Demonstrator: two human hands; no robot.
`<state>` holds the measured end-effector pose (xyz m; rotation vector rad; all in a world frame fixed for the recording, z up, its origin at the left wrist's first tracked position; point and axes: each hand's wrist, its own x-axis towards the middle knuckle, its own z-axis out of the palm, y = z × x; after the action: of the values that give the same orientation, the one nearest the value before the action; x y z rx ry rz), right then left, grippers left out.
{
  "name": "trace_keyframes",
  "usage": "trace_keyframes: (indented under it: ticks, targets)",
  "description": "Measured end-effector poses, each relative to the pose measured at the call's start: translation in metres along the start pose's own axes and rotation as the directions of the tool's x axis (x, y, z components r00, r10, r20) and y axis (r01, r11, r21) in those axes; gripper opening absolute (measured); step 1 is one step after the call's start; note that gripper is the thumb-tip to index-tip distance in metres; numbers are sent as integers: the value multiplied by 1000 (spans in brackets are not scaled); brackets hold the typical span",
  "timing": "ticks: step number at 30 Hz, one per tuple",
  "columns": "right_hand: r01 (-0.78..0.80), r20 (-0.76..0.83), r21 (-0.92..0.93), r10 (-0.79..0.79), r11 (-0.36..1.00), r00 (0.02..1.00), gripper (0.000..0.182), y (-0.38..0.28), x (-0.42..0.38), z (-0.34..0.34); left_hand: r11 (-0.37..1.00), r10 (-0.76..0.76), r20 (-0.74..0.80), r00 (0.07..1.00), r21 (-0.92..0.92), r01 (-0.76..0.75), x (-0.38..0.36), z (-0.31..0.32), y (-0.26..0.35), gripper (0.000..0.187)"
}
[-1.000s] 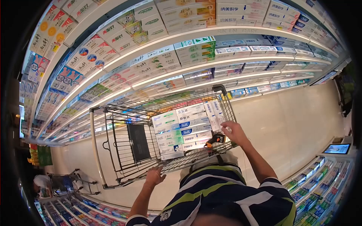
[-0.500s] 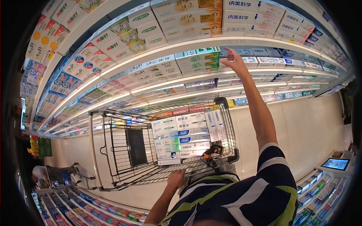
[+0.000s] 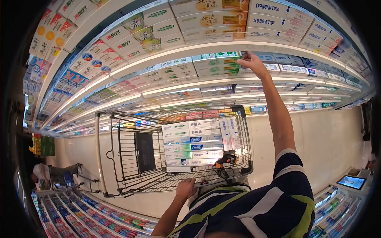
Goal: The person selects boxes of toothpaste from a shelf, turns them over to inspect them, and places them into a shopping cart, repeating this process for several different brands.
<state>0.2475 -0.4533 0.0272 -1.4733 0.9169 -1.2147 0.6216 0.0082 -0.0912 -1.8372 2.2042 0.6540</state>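
Up at the lit shelf, my right hand (image 3: 254,65) is at the right end of a stack of green-and-white toothpaste boxes (image 3: 216,66). Its thumb lies over the box end and the fingers bend around the top box, which still rests on the stack. Below, my left hand (image 3: 185,189) is closed on the near side rim of a wire shopping cart (image 3: 131,191). Inside the cart, white, blue and green toothpaste boxes (image 3: 194,142) lie in rows, with two turned crosswise at the right. Beside them sits a black-and-orange device (image 3: 227,159).
Long shelves (image 3: 174,51) of boxed toothpaste curve across the top. Packed lower shelves (image 3: 99,216) stand behind me. At the left, another person (image 3: 41,174) is near a second cart (image 3: 85,184). A lit screen (image 3: 351,182) stands at the right.
My right hand has come in against the end of the green-and-white boxes, its fingers closing from a spread pose. My left hand stays on the cart. The view has shifted slightly.
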Motion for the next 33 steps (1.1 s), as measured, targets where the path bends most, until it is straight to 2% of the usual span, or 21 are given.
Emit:
trace_keyframes:
  ticks: [9,11,12,15,17,18,20,21,23,25,26,27,29,31,32,33]
  targets:
    - [77,5,-112,-77,991,997,61,2,-1,6,999,31,-59,998,21,-29,0,9,-5,41]
    - [138,31,-237,-134,962,990,63,7,1,6,999,29,-63,998,19,-28,0,8,-4,40]
    - [139,32,-237,-135,962,990,63,8,0,7,1000,11,-41,999,11,-10,0,5,-1,40]
    - [187,6,-301,-194,935,981,60,9,-7,10,1000,-13,-9,1000,6,13,1,3,0,39]
    - [172,-83,-308,-207,936,975,45,6,-21,17,1000,-19,0,1000,9,19,0,4,0,39]
    - [173,-83,-307,-208,936,975,45,7,-27,21,1000,-22,2,1000,12,22,0,4,0,39]
    - [217,-151,-32,-219,976,964,31,7,-40,31,1000,-27,5,1000,14,27,0,4,-2,39]
    - [216,-152,-32,-219,976,964,31,5,-49,34,1000,-11,-2,1000,9,11,0,4,-2,40]
    - [186,-266,47,-167,981,949,27,-1,-67,38,1000,7,-8,1000,6,-7,-2,5,-4,41]
    - [141,-310,58,-117,988,944,26,-6,-91,43,993,106,-86,991,-46,-110,-6,0,-4,53]
    - [79,-333,220,-1,972,943,25,-5,-103,47,983,143,-83,986,-103,-151,-7,-4,-6,66]
    - [18,-336,375,118,927,934,24,-5,-116,52,961,106,-9,994,-254,-105,-8,-18,-2,70]
    - [-42,-326,408,188,912,927,21,-8,-150,67,893,67,-195,978,-425,-146,-3,-19,-9,70]
    - [-160,-204,539,313,827,928,21,-6,-184,86,737,-69,-218,973,-669,-98,11,-49,-5,67]
    - [-200,-151,570,342,797,928,22,-6,-201,98,606,-133,-249,959,-786,-120,20,-66,-3,62]
    - [-236,-136,565,371,791,919,22,-9,-216,111,336,-172,-253,952,-924,-184,33,-71,-8,61]
